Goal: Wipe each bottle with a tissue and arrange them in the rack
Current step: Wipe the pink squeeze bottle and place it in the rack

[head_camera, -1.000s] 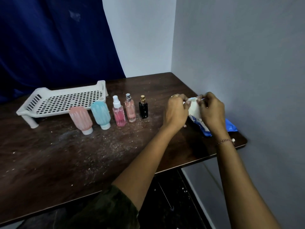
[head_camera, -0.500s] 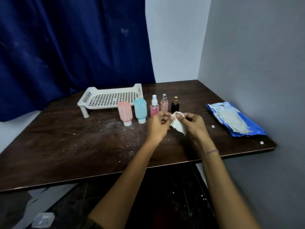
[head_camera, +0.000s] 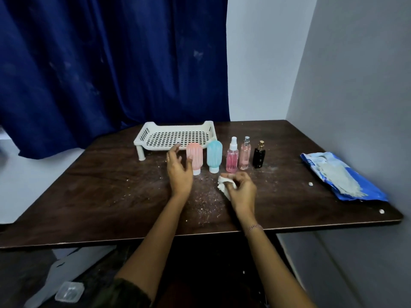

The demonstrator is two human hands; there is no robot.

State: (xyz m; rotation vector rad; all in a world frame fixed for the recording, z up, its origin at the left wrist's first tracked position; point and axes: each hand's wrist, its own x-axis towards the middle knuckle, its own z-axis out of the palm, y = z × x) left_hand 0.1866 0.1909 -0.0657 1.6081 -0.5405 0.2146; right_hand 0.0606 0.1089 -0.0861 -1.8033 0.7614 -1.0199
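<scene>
Standing in a row on the surface (head_camera: 111, 196), just near of the white rack (head_camera: 175, 136): pink ribbed bottle (head_camera: 194, 158), blue ribbed bottle (head_camera: 214, 156), two pink spray bottles, black bottle (head_camera: 259, 155); none racked yet. Left hand (head_camera: 179, 172) wide, fingers spread beside the pink ribbed bottle; contact unclear. Right hand (head_camera: 242, 190) pinches a crumpled tissue (head_camera: 223, 185). Risk: bottles stand close on narrow caps, so a sideways nudge while grasping could topple pink into blue.

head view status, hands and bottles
Left hand open beside pink ribbed plastic bottle. Right hand grips crumpled white tissue. White perforated plastic rack holds no bottle. Nothing blocking.
</scene>
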